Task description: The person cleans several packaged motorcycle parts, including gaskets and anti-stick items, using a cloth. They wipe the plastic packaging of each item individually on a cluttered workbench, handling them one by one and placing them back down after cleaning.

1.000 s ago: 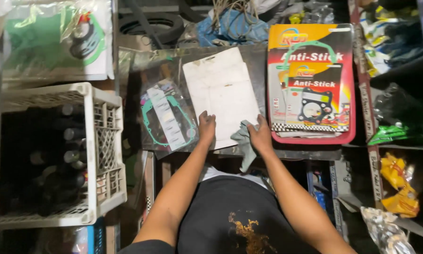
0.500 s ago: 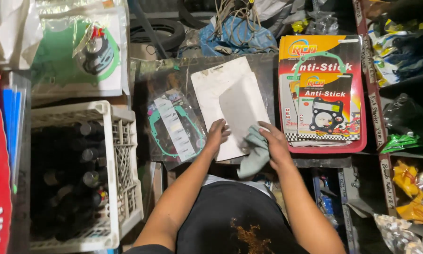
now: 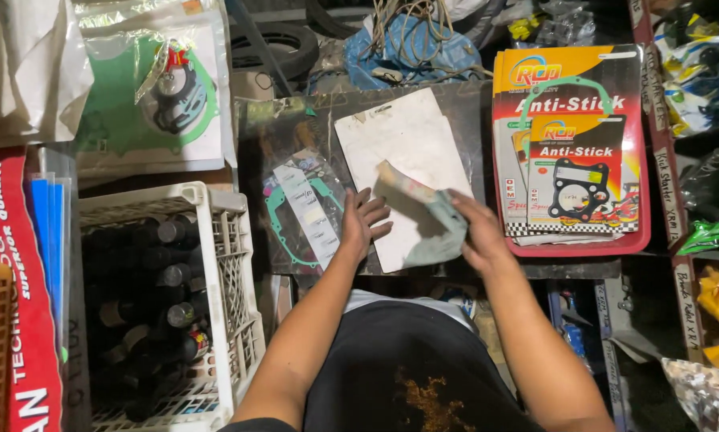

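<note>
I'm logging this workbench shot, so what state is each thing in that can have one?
left hand: open, flat on the white card.
right hand: closed on the cloth.
cloth: crumpled, pressed on the card.
white card: lying flat, smudged.
clear gasket packet: sealed, lying flat.
white crate: upright, filled with dark bottles.
red gasket packs: stacked, unopened.

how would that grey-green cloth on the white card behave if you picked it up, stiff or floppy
The cloth is probably floppy: it lies crumpled and folded under the right hand. It looks light, bunching easily on the white card. It likely won't slide much; the left hand lies flat on the card beside it.
</note>
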